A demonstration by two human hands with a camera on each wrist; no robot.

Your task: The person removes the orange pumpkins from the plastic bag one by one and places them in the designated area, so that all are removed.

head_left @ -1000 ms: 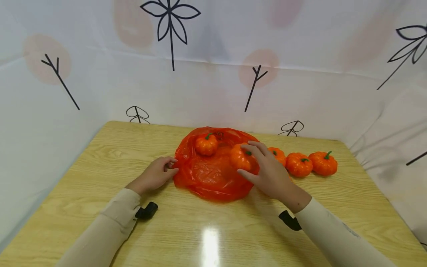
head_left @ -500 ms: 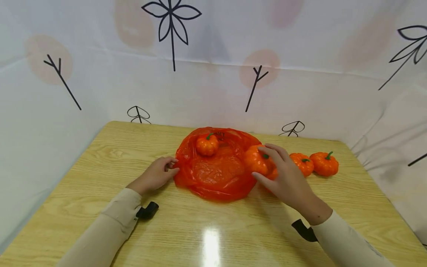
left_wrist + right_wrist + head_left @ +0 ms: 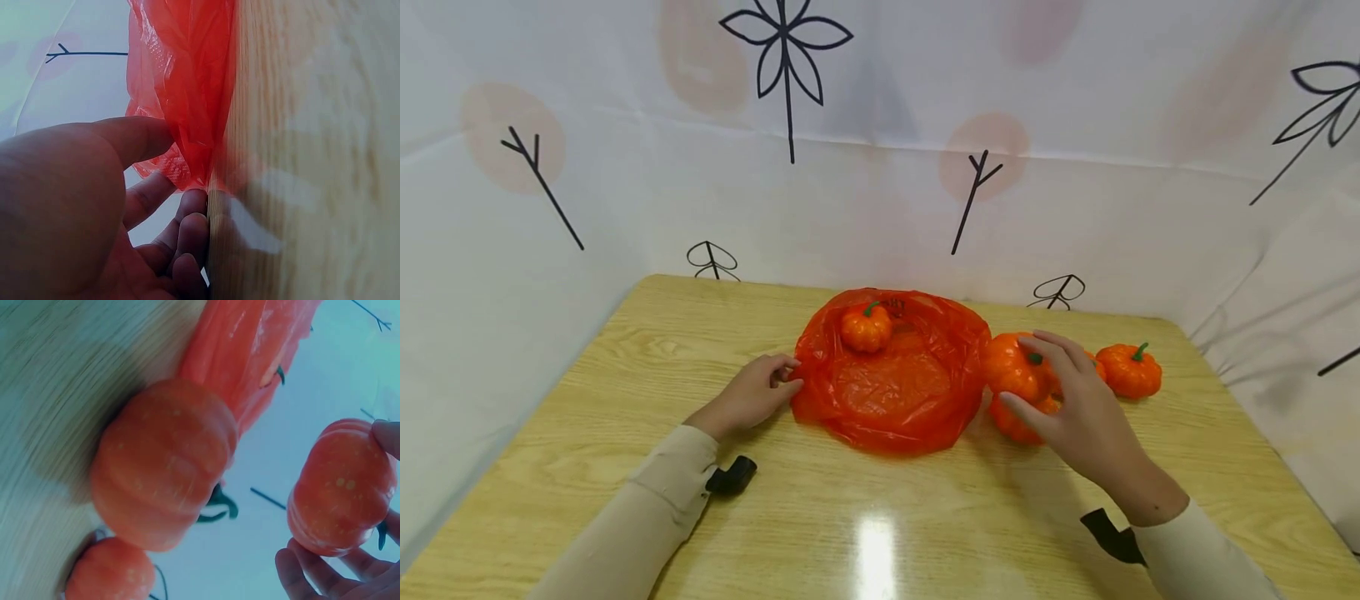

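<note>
A red plastic bag lies spread on the table with its mouth up, a small orange pumpkin with a green stem inside. My left hand pinches the bag's left edge between thumb and fingers, seen closely in the left wrist view. To the right of the bag, my right hand grips another pumpkin by its sides, held above the table in the right wrist view. Below it a larger-looking pumpkin rests on the table beside the bag. Fingers partly cover the held one's stem.
On the right stands a pumpkin with an upright stem, and one more beside it is mostly hidden behind my right hand. A patterned white cloth hangs behind the wooden table. Each wrist carries a black mount.
My right hand has carried the pumpkin rightward from over the bag to just past its right edge, uncovering a pumpkin on the table. My left hand stays at the bag's left edge.
</note>
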